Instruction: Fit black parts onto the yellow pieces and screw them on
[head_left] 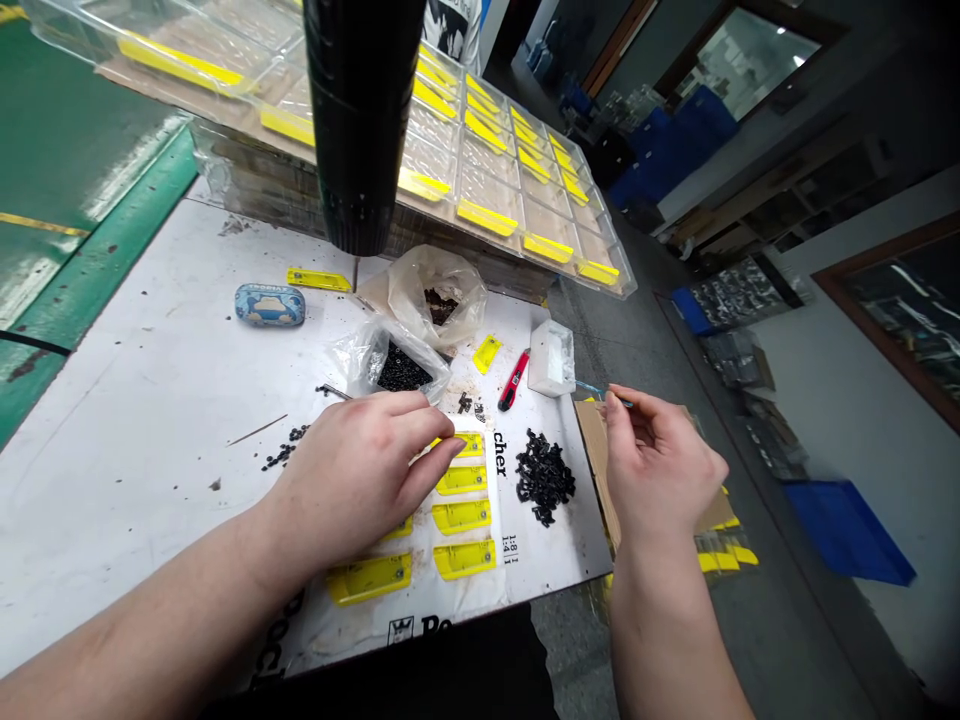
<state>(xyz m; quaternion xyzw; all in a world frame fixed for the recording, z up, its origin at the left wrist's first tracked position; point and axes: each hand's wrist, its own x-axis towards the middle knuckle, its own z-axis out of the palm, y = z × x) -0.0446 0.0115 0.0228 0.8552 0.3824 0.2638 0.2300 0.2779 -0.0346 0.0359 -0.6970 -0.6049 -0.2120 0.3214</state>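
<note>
My left hand (371,465) hovers over rows of yellow plastic pieces (461,517), thumb and forefinger pinched together. Whatever it may hold is too small to make out, and the hand covers part of the rows. Past the table's right edge, my right hand (660,455) pinches a thin blue stick (589,387). The stick's far end points at a small white box (552,358) and meets its side. A pile of small black parts (545,477) lies between my hands. Beyond my left hand, a clear bag (405,365) holds tiny black rings.
A black power-driver body (360,130) hangs over the table. Behind it, stacked clear compartment trays (517,170) carry yellow pieces. A red box cutter (514,381), a blue case (270,304), another bag (450,285) and a loose yellow piece (487,353) lie on the table.
</note>
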